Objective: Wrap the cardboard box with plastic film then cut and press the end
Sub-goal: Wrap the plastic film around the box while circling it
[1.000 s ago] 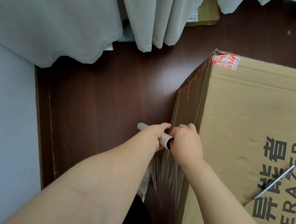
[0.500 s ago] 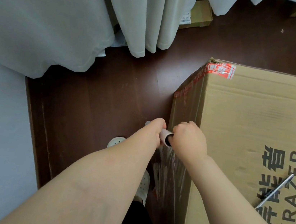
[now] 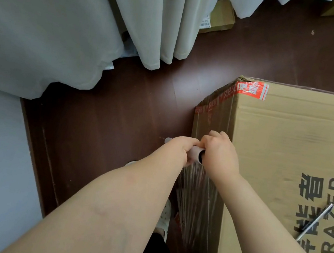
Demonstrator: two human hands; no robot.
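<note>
Gripping the roll (image 3: 196,152) with curled fingers (image 3: 216,135), left hand (image 3: 181,149) and right hand (image 3: 220,155) stretch film (image 3: 193,195) along the box (image 3: 285,154) side; next, round its far corner.

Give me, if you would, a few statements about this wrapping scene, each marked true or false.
1. The left hand and right hand both grip the film roll. True.
2. The film roll lies on top of the cardboard box. False: it is held beside the box's side face, with plastic film stretched from it along that side.
3. A slim metal tool lies on the box's top. True.
4. The tape at the box's far corner is blue. False: the tape is red and white.
</note>
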